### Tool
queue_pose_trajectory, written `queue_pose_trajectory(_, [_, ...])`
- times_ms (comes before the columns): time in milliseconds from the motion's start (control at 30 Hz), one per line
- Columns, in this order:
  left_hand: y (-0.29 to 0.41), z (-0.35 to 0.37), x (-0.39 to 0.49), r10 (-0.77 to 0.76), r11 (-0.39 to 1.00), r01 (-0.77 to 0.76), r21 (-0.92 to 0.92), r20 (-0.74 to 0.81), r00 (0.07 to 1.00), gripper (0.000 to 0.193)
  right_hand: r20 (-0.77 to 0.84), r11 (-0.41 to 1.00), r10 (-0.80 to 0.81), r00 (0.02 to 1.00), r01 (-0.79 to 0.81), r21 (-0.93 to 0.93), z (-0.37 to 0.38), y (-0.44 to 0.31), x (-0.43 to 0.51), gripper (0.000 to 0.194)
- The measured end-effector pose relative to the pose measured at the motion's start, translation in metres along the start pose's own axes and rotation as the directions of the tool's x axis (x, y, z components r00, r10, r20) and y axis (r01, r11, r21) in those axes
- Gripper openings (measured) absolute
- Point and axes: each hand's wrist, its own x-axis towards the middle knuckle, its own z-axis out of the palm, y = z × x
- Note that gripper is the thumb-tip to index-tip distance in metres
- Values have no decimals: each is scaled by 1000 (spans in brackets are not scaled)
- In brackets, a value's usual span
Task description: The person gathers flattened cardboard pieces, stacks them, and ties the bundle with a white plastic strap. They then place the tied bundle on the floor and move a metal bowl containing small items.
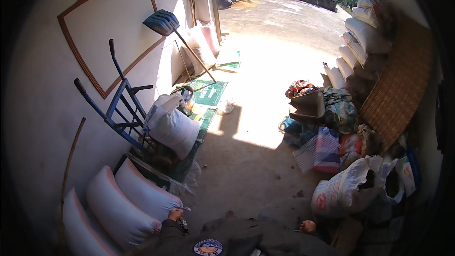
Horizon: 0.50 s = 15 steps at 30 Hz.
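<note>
My left hand (pixel 176 214) hangs low beside my dark jacket, its fingers curled. Right behind it in the picture is the tied end of a stuffed white sack with a pink stripe (pixel 145 188); whether they touch is not clear. Two more such sacks, a middle one (pixel 115 209) and an outer one (pixel 83 229), lean along the left wall. My right hand (pixel 307 226) is at my other side with bent fingers, near a white woven bag (pixel 339 192) that stands open. Both palms are hidden, so I cannot tell if anything is inside them.
Ahead stretches a concrete floor (pixel 241 170) to a sunlit yard. At left are a blue metal hand-truck frame (pixel 119 105), a full white sack (pixel 172 131) and a scoop shovel (pixel 161 23). Stacked sacks (pixel 368 35), a woven bamboo mat (pixel 401 81) and a box-shaped scoop (pixel 307 106) line the right.
</note>
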Motion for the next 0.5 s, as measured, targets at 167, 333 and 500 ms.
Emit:
queue_pose_trajectory(167, [225, 59, 80, 169, 964, -147, -222, 86, 982, 28, 45, 962, 269, 962, -266, -57, 15, -15, 8, 13])
queue_pose_trajectory(333, [343, 122, 124, 247, 962, -198, -186, 290, 925, 30, -34, 969, 230, 973, -232, -83, 33, -87, 66, 18])
queue_pose_trajectory(500, [298, 129, 174, 69, 950, -4, -311, 200, 977, 24, -94, 971, 54, 994, -74, -226, 32, -190, 162, 23])
